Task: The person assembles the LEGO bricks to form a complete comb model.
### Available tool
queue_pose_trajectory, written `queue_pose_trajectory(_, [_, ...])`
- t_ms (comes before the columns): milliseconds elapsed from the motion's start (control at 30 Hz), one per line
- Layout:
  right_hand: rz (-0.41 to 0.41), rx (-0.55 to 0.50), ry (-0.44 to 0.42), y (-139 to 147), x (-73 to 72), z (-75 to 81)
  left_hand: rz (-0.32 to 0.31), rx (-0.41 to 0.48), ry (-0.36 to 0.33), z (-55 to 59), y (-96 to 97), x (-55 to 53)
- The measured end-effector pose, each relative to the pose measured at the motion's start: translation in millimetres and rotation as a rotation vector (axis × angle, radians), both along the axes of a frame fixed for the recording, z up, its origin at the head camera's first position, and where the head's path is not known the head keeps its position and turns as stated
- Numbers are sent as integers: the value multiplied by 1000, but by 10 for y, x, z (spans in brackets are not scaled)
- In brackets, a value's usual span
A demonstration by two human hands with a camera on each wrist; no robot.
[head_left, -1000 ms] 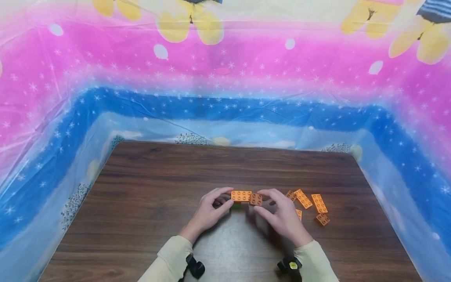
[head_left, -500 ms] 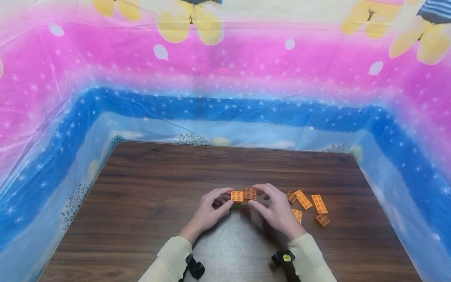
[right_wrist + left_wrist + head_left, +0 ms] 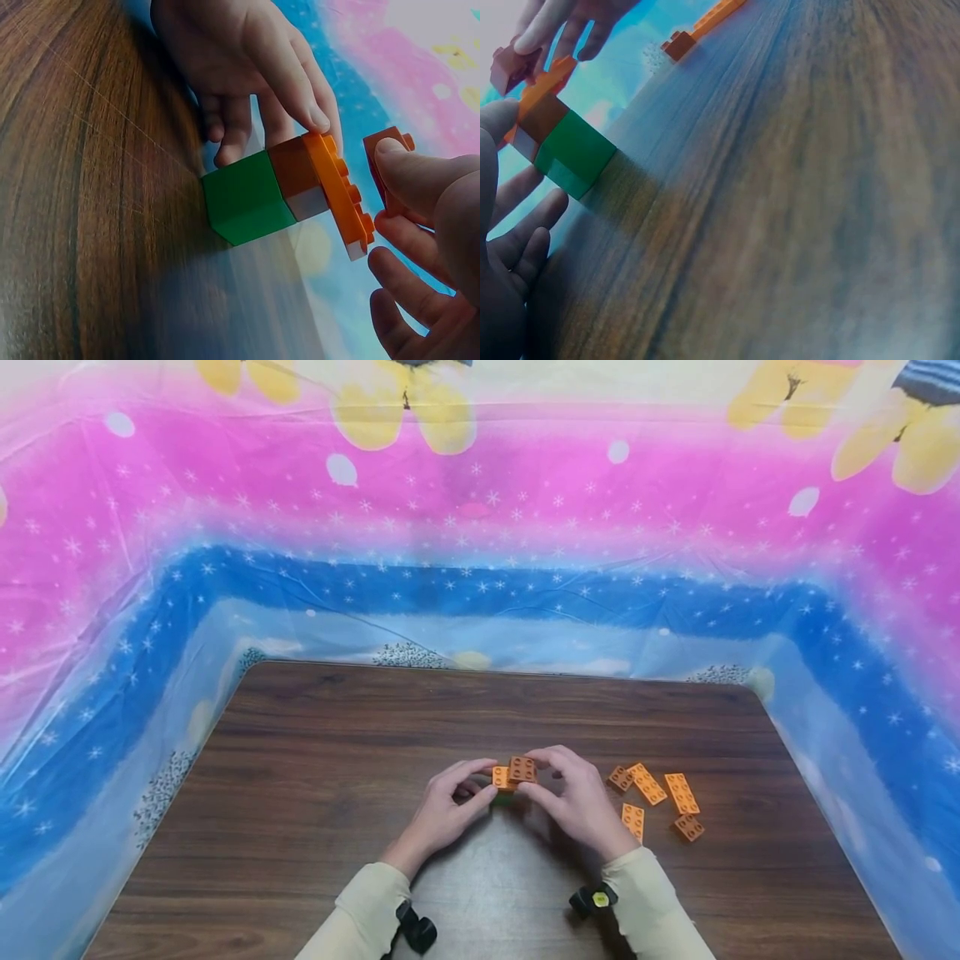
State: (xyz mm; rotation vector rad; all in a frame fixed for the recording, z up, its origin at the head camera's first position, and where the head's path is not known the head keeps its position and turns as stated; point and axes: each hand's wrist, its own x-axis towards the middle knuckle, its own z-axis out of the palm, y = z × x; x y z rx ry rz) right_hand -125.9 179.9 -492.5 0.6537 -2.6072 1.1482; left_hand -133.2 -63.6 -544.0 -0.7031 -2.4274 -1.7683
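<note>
A small stack stands on the table: a green block (image 3: 244,199) at the bottom, a brown block (image 3: 291,166) above it, and a flat orange toy brick (image 3: 341,196) with studs across the top. My left hand (image 3: 441,810) pinches the left end of the orange brick between thumb and fingers. Between thumb and finger, my right hand (image 3: 583,804) holds a small brown toy brick (image 3: 522,769). In the right wrist view this brick hovers just over the orange studs, a narrow gap between them. From the head view it covers the orange brick's right part.
Loose bricks lie right of my right hand: a brown brick (image 3: 620,778) touching an orange brick (image 3: 647,784), another orange brick (image 3: 682,793) by a brown brick (image 3: 688,827), and an orange brick (image 3: 633,822) nearer. A patterned cloth (image 3: 480,585) surrounds the wooden table (image 3: 315,727).
My right hand has carried the small brown brick leftward, from beside the orange brick's right end to above it. The left hand has kept its place on the stack.
</note>
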Motion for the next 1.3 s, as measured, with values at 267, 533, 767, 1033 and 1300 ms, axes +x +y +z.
queue_pose_trajectory(267, [5,21,-14,-50,-21,5,-8,16,25,-7,3,-3])
queue_pose_trajectory(533, [14,31,-25,-89,-42,-11,-1,21,30,-19,9,-13])
queue_pose_trajectory(767, [25,31,-55,-119,-55,-27,-4,30,35,-17,6,-12])
queue_pose_trajectory(1033, [17,62,-63,-153,-63,-11,-4,42,48,-33,11,-17])
queue_pose_trajectory(1300, [20,75,-68,-170,-71,2,17,60,30,282,51,131])
